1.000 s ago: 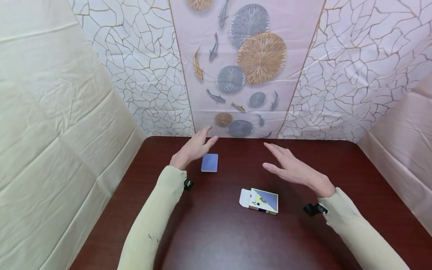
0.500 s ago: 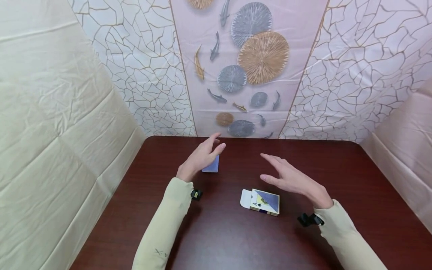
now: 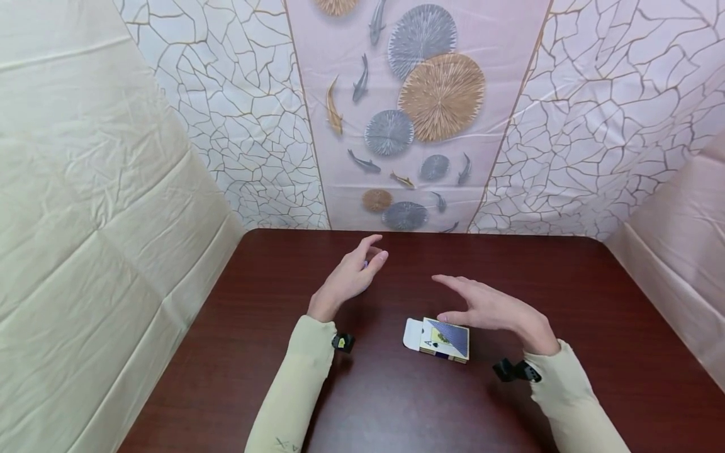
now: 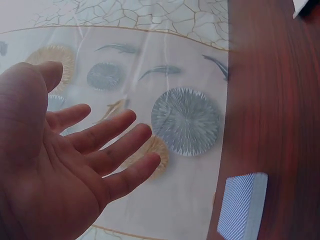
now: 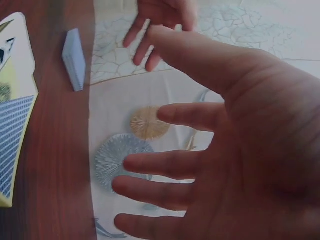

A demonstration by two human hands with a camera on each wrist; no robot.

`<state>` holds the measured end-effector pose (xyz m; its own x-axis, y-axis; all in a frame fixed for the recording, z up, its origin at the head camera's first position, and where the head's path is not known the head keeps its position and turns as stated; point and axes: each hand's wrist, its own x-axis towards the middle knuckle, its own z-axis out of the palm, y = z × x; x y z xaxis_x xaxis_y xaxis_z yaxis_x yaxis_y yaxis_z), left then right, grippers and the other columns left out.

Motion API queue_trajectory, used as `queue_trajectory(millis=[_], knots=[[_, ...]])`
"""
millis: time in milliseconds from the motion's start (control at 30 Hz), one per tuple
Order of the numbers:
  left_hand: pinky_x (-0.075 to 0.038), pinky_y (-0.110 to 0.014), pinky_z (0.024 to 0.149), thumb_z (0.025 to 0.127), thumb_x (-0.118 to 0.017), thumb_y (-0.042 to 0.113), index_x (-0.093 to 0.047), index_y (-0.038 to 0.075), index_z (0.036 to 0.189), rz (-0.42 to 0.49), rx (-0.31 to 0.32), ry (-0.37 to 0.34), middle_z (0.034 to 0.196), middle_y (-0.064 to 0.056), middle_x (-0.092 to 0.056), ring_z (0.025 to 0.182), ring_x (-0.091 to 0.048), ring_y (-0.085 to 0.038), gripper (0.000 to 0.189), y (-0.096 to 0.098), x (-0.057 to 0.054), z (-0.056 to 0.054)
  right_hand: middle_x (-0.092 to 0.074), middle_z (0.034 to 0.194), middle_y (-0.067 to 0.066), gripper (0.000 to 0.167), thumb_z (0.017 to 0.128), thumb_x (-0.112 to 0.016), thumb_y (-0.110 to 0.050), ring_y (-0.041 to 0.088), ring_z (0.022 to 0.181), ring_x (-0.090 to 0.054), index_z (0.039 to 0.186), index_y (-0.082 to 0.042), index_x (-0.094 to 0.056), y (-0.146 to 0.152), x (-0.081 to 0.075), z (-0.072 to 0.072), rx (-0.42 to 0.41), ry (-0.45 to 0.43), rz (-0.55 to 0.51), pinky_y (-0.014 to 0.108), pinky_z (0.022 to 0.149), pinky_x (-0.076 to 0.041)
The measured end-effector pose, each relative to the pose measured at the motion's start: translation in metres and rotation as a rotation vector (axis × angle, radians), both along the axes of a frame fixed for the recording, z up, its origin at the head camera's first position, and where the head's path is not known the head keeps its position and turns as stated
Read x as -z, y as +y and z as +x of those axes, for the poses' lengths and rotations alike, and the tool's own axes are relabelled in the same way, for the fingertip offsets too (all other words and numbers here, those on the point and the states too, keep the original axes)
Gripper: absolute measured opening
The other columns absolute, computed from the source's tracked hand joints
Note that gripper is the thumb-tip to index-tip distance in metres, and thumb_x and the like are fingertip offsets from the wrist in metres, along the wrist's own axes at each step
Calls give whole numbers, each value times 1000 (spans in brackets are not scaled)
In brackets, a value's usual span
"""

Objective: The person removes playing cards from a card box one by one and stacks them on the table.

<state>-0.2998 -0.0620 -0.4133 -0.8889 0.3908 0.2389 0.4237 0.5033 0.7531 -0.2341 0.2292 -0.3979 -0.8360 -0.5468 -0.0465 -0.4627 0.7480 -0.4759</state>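
My left hand (image 3: 350,275) is above the far middle of the table, fingers spread and relaxed, holding nothing. It covers most of the blue-backed deck of cards in the head view; the deck (image 4: 240,205) shows on the wood in the left wrist view, apart from the fingers. My right hand (image 3: 487,306) hovers over the card box (image 3: 444,340), thumb overlapping the box's far edge in the head view. Its fingers are spread with nothing between them. The box lies flat, its white flap (image 3: 413,334) open to the left, an ace of spades printed on its front.
The dark red-brown table (image 3: 362,415) reaches back to a patterned cloth (image 3: 396,157) with fish and round leaf shapes. Pale cloth walls (image 3: 113,220) stand at both sides. Black wrist cameras (image 3: 343,343) sit on the sleeve cuffs.
My left hand has moved right and nearer, coming over the deck of cards. My right hand has come lower and nearer, toward the card box. Deck and box have stayed put.
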Motion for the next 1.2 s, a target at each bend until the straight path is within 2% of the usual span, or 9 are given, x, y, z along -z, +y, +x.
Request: queue_trajectory(millis=[200,400,700,933,1200], knots=[[-50,-39,98,101,-45,49,-35,23,149,29,14,-40,130,-6,-62,116,-64,-17,55,8,6,8,-43,151,16,85,84,-73,-48,38,138,-40,152,-12,-34,-6,0,3,-21,-48,46,57,108,-36],[-52,-38,95,101,-47,46,-36,22,148,25,23,-54,129,-7,-63,112,-66,-18,54,16,11,13,-41,149,21,86,84,-75,-42,42,136,-40,152,-13,-33,-16,7,9,8,-93,131,57,102,-41],[-52,-32,92,102,-48,43,-36,27,148,8,76,-88,125,2,-64,112,-63,-11,50,29,23,21,-41,147,26,95,77,-79,-50,47,132,-41,151,-12,-34,-21,23,18,17,-65,193,58,96,-46],[-52,-30,93,102,-49,37,-40,23,145,-51,117,-78,121,2,-66,110,-63,-9,46,30,33,31,-37,148,32,98,75,-79,-54,56,132,-39,150,-11,-35,-17,40,27,-3,-5,204,64,98,-41],[-51,-26,93,102,-48,39,-41,23,145,-84,130,-110,118,3,-67,107,-63,-6,46,31,38,40,-50,134,29,97,69,-82,-54,45,119,-52,146,-8,-43,-19,58,30,-37,144,260,56,86,-49]])
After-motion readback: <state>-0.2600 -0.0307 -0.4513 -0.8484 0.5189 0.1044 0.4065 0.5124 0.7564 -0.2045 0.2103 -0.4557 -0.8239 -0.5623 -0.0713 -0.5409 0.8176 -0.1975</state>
